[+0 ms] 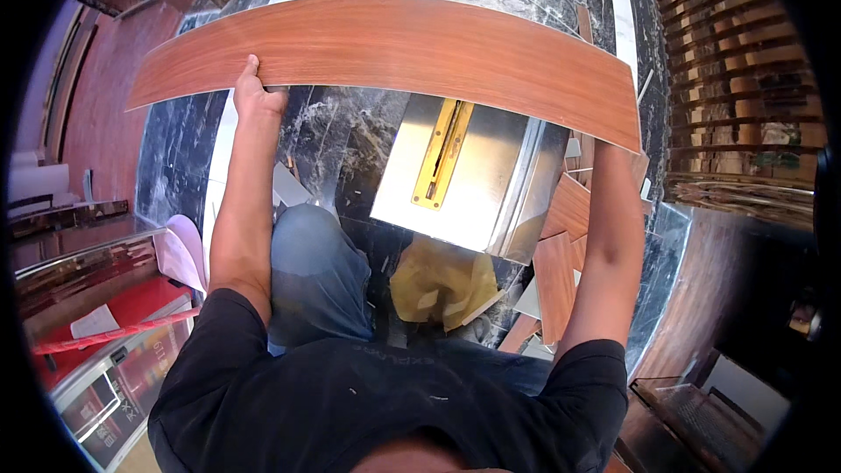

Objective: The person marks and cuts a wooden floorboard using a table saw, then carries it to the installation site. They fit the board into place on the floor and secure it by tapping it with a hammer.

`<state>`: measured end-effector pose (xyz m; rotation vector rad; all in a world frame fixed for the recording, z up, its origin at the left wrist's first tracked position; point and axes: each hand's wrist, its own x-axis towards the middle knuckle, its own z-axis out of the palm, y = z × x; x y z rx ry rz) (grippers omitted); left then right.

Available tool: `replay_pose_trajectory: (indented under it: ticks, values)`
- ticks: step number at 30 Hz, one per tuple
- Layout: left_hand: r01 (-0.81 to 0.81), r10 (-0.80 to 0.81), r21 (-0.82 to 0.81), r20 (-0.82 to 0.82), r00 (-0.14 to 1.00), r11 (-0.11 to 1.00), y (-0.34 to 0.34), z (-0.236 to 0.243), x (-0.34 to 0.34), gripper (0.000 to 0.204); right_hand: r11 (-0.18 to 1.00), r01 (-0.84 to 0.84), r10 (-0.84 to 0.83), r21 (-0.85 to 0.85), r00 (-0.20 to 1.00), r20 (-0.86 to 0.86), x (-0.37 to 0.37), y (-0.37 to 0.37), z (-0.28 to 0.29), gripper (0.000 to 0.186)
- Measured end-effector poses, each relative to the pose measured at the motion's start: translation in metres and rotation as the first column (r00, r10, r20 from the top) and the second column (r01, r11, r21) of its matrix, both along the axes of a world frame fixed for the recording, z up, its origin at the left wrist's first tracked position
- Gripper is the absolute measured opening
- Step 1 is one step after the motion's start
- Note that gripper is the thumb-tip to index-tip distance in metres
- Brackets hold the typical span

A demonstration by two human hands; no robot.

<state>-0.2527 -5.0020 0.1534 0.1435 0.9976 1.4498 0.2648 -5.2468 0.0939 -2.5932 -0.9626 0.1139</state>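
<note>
I had the long red-brown plank [385, 44] up crosswise over the far end of the metal saw table [495, 184], its wood-grain face toward me and both its ends reaching well past the table's sides. My left hand [260, 96] held the plank's near edge, out beyond the saw table's left side: the thumb lay up on the face and the other fingers were tucked mostly out of sight behind, so the edge was pinched between them. My right forearm [606, 236] rose along the saw table's right side and ended under the plank's right end. The board hid that hand, so I cannot tell whether its fingers were spread or closed.

The plank looked thin, and I judged it light for its length, stiff across its width but likely to flex along its span (the wide view bends straight edges, so I took little from its curve). The face seemed smooth enough to slide under a dusty thumb, and the corners looked the likeliest part to chip. A wide hold suited it best, one hand toward each end, thumb above and fingers beneath.

A yellow slotted insert [434, 144] was set in the saw table's top. Wood-grain offcuts [554, 285] lay to the table's right, a crumpled yellow bag [442, 285] sat at its near edge, and my left knee [320, 271] was just off its near left corner.
</note>
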Motion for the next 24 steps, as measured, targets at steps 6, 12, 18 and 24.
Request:
replay_pose_trajectory:
  ticks: [6, 12, 18, 24]
  values:
    - [0.055, -0.057, 0.064, 0.023, 0.998, 0.996, 0.0, 0.011, -0.015, 0.03, 0.993, 0.06, -0.057, 0.097, 0.998, -0.035, 0.0, 0.013, -0.005, 0.056]
    - [0.017, -0.015, 0.054, -0.037, 0.999, 0.998, -0.012, 0.026, -0.037, 0.031, 0.978, 0.129, -0.114, 0.164, 0.989, -0.098, -0.004, 0.006, -0.016, 0.056]
    - [0.046, -0.046, 0.028, -0.024, 0.999, 0.999, -0.005, 0.023, -0.052, 0.031, 0.94, 0.188, -0.141, 0.285, 0.974, -0.177, -0.002, 0.007, -0.013, 0.057]
    - [0.058, -0.058, 0.001, -0.039, 0.998, 0.998, 0.005, -0.001, -0.046, 0.033, 0.596, 0.363, 0.138, 0.716, 0.832, -0.537, -0.008, -0.003, -0.017, 0.057]
